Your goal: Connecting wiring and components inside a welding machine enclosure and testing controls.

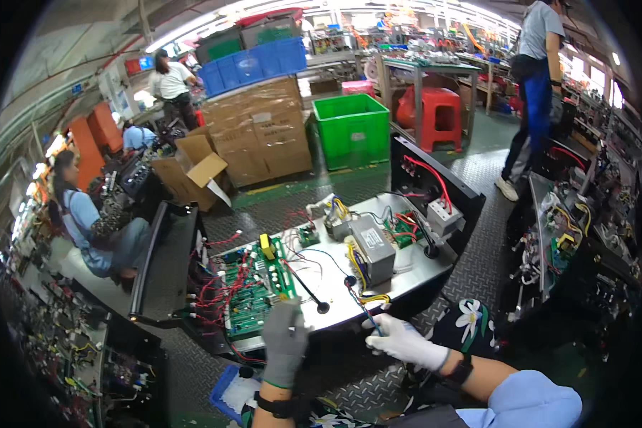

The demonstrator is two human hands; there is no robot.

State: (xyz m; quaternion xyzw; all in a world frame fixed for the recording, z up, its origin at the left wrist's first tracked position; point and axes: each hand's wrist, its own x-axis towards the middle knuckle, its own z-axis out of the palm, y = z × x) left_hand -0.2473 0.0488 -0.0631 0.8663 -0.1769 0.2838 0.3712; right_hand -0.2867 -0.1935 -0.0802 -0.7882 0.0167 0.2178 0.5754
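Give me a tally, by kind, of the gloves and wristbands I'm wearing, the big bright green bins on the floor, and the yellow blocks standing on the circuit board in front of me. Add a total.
Gloves: 2
Wristbands: 2
Green bin: 1
Yellow block: 1
Total: 6

Okay so the background's pretty busy: a big brown cardboard stack [257, 139] wrapped in shiny clear film, with blue plastic bins [253, 69] piled on top. Just left of it there's an open brown cardboard box [175, 178], flaps out, and to the right a bright green rectangular plastic crate [353, 139]. Further right, a red plastic stool [444, 118] by a grey metal-legged table [419, 107]. Person in a light blue shirt [84, 210] sitting off left, another in a greyish top [540, 36] upright at right. Floor's dark patterned plate [488, 167].
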